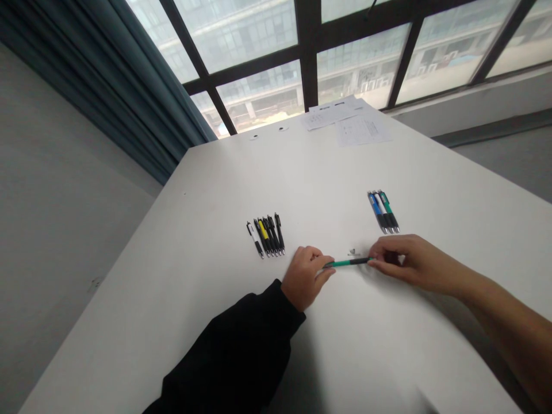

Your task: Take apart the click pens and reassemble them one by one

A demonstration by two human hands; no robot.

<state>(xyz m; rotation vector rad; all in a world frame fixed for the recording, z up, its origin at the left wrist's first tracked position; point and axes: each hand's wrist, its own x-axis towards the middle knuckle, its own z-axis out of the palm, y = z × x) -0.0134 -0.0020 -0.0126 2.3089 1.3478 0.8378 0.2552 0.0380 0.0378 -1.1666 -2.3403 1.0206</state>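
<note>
A green pen with a black grip [345, 263] lies level between my two hands, just above or on the white table. My left hand [304, 276], in a black sleeve, pinches its green end between thumb and fingers. At the other end, the fingertips of my right hand [403, 261] close on the tip past the black grip. A small dark mark or piece [353, 252] shows on the table just behind the pen; I cannot make out what it is.
Left of centre lies a row of several pens [269, 236], mostly black, one yellow, one white. Blue, white and green pens [383, 211] lie side by side behind my right hand. Papers [362, 127] rest at the table's [215, 184] far edge, by the window.
</note>
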